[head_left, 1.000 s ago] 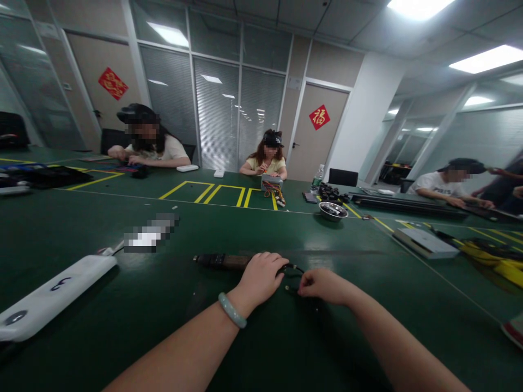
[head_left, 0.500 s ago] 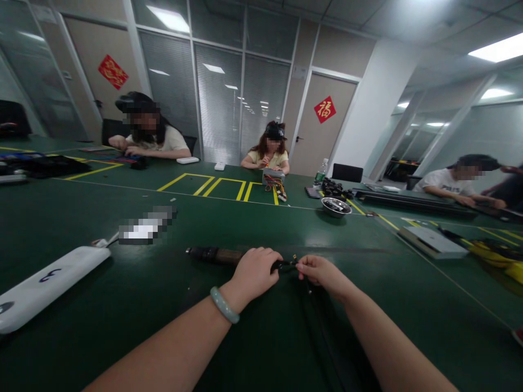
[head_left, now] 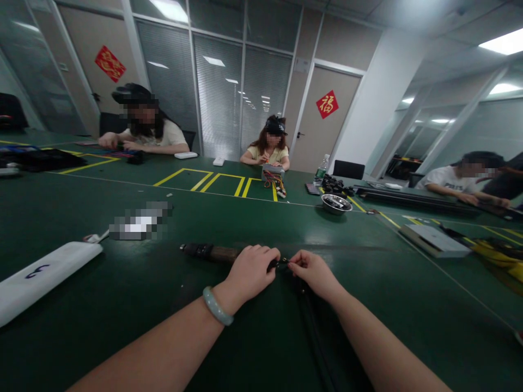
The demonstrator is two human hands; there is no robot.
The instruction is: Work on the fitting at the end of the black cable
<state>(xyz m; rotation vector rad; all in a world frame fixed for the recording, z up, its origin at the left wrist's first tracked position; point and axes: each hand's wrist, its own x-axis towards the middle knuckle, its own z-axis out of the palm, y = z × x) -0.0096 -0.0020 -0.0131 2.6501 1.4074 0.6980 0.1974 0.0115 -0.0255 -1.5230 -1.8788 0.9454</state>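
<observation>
A dark rod-like piece with a brown grip lies crosswise on the green table, its metal-tipped end pointing left. My left hand, with a pale green bangle at the wrist, is closed over its right part and hides much of it. Between my hands a small dark piece with gold-coloured metal shows. The thumb and fingers of my right hand pinch this piece at its right end. A long black strip or tube runs from below my right hand towards me.
A white power bank-like case marked 3 lies left, cabled to a blurred-out item. Ahead stand a metal bowl and a bottle. A flat box lies right. Several people sit around the table.
My right hand has moved slightly left, closer to my left hand. The view has shifted a little. Both hands keep their hold.
</observation>
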